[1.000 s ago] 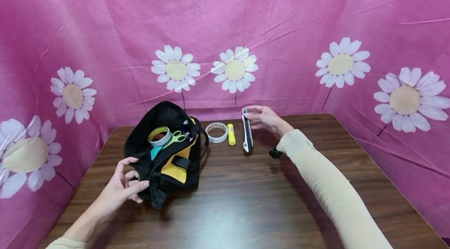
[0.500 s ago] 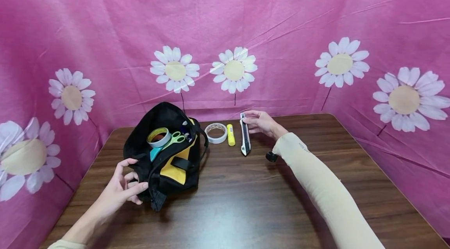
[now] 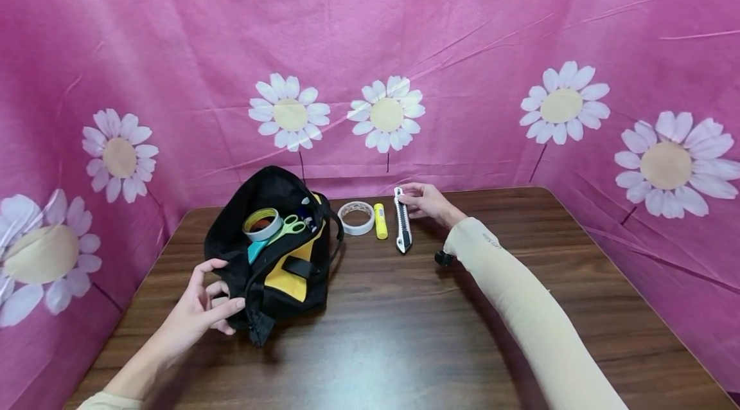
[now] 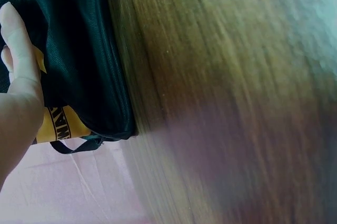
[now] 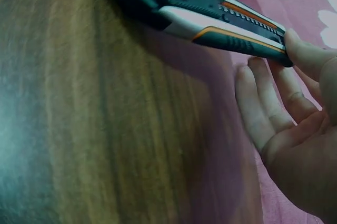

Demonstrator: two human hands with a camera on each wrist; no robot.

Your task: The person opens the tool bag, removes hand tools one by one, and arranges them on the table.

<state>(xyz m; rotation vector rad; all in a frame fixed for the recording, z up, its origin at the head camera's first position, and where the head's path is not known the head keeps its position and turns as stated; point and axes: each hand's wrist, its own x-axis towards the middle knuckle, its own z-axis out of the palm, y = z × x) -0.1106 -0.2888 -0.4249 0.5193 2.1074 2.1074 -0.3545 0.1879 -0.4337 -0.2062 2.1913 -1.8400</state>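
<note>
With thumb and fingertips, my right hand [image 3: 430, 202] pinches the far end of a white and black utility knife [image 3: 403, 223]. In the right wrist view the knife [image 5: 210, 21] has orange trim and a toothed slot, and its other end is at the wooden table. My left hand [image 3: 205, 301] holds the near-left rim of a black and yellow tool bag [image 3: 286, 278], its thumb lying on the outside in the left wrist view. The bag gapes open. A tape roll [image 3: 262, 225], green-handled scissors [image 3: 291, 225] and a blue item [image 3: 306, 212] show inside it.
Between bag and knife, a white tape roll [image 3: 355, 218] and a yellow glue stick [image 3: 380, 222] are on the brown table [image 3: 405, 326]. A pink flowered cloth [image 3: 462, 44] hangs behind and at both sides. The bag's strap [image 3: 338, 236] loops toward the tape.
My right hand has lowered the utility knife slightly toward the table and shifted a little left and nearer. The left hand and the bag stay where they were.
</note>
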